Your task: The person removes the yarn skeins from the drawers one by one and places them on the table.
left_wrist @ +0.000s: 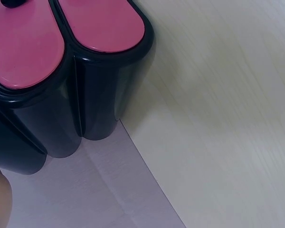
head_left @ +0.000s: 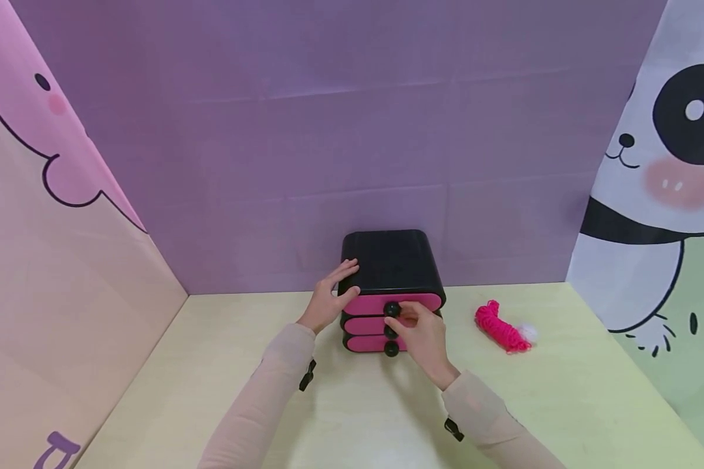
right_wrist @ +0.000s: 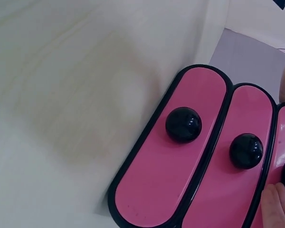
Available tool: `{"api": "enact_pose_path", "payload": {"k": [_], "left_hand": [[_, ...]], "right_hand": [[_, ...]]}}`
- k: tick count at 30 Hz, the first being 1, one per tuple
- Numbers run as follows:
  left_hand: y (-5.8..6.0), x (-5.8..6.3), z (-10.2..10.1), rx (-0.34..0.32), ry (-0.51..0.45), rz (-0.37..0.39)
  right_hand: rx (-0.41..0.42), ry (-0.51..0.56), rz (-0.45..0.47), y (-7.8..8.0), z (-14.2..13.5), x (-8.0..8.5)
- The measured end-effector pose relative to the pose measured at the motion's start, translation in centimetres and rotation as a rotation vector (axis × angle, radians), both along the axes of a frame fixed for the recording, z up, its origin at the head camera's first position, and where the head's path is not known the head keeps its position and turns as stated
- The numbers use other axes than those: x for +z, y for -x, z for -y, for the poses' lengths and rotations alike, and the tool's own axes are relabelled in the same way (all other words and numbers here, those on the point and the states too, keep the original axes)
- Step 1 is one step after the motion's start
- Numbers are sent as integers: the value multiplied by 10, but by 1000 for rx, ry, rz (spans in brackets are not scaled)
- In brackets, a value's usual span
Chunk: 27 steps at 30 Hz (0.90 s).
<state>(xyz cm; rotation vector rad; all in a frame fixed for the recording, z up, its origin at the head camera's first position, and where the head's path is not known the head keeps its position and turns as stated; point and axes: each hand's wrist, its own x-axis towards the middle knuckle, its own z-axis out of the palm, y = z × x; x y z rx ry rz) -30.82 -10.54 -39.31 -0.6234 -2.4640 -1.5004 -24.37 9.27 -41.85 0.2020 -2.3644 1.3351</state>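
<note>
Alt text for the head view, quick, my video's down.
A person's right hand pinches the top black knob of a black box with three pink-fronted drawers, while the left hand rests against its upper left edge. On the pale table to the right lies a bright pink cord bundle.

Mini drawer cabinet: casing glossy black. Drawer fronts: plain pink, all three. Round knobs: glossy black. Cord bundle: bright hot pink, with a white ball at one end. Tabletop: pale cream-yellow, faint wood grain. Backdrop: plain purple. Left panel: beige, printed with a black-outlined pink cartoon figure and a purple motif. Right panel: pale green, printed with a black-and-white panda, cheek pink. Sleeves: pale beige-pink; strap buckles black.
</note>
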Motion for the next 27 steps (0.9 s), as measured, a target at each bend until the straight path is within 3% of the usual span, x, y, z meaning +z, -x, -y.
{"api": "enact_pose_path", "payload": {"k": [6, 11, 22, 27], "left_hand": [[-1, 0, 1, -3, -21, -9], [-1, -2, 1, -7, -20, 8], [0, -1, -1, -4, -18, 30], [-9, 11, -1, -31, -21, 60]], "right_hand": [[69, 78, 1, -4, -7, -2], [116, 125, 60, -10, -15, -5], [147, 58, 166, -5, -20, -17], [146, 46, 165, 1, -17, -23]]}}
